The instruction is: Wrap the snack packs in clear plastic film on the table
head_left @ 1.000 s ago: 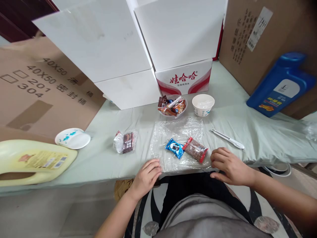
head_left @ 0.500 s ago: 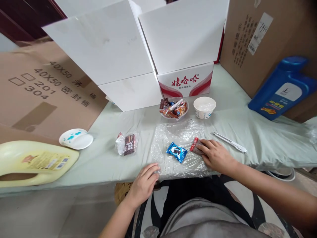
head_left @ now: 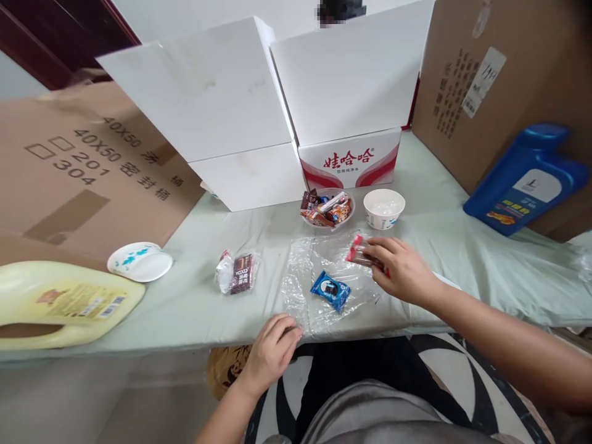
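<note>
My right hand [head_left: 402, 271] is closed on a small snack packet [head_left: 357, 251] with a red end and a brown, see-through body, held above a sheet of clear plastic film [head_left: 300, 271]. On that film lies a blue snack packet [head_left: 330, 290], left of the held one. At the table's front edge, my left hand [head_left: 274, 348] has its fingers curled and its thumb against them, pinching the film's near left corner. A utility knife lies mostly hidden behind my right forearm.
Behind the film stand a clear bowl of wrapped snacks [head_left: 329, 226] and a paper bowl [head_left: 383, 209]. To the left are a cocoa packet [head_left: 243, 273], a tilted paper bowl [head_left: 160, 265] and a yellow jug [head_left: 69, 308]. A blue bottle [head_left: 527, 179] and boxes [head_left: 240, 105] border the table.
My right hand has lifted the red-ended packet off the film, moving it slightly away from me. My left hand's fingers have curled in at the film's corner. The view has shifted slightly.
</note>
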`<state>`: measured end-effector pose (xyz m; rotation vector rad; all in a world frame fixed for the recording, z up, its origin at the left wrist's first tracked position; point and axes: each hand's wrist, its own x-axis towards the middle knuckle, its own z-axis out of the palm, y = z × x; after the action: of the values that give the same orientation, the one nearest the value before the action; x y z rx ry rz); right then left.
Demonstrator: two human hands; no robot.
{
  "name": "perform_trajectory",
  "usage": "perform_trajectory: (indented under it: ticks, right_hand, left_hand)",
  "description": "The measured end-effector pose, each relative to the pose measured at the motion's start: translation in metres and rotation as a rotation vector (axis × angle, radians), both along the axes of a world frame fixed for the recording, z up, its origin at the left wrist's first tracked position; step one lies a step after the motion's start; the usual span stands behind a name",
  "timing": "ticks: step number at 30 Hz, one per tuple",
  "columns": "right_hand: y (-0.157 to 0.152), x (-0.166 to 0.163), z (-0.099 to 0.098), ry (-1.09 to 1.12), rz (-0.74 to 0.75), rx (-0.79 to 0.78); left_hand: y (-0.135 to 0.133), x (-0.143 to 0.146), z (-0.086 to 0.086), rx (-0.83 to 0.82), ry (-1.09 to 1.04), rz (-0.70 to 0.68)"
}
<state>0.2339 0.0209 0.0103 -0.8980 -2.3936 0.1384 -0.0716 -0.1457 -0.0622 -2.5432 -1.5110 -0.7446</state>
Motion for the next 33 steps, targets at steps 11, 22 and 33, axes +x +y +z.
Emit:
perform_trajectory:
  ticks: [11, 22, 33]
  right_hand:
    - [-0.017, -0.103, -0.026, -0.403, 0.121, -0.296]
    - [0.024, -0.015, -0.022, -0.365, -0.149, -0.342]
    - [0.019, -0.027, -0.037, -0.369, 0.051, -0.072]
  left_hand:
    - [-0.002, 0.015, 0.004, -0.006, -0.047, -0.078]
    - [-0.001, 0.015, -0.014, -0.03, 0.0, 0.024]
    - [-0.002, 0.021, -0.017, 0.0, -0.061, 0.066]
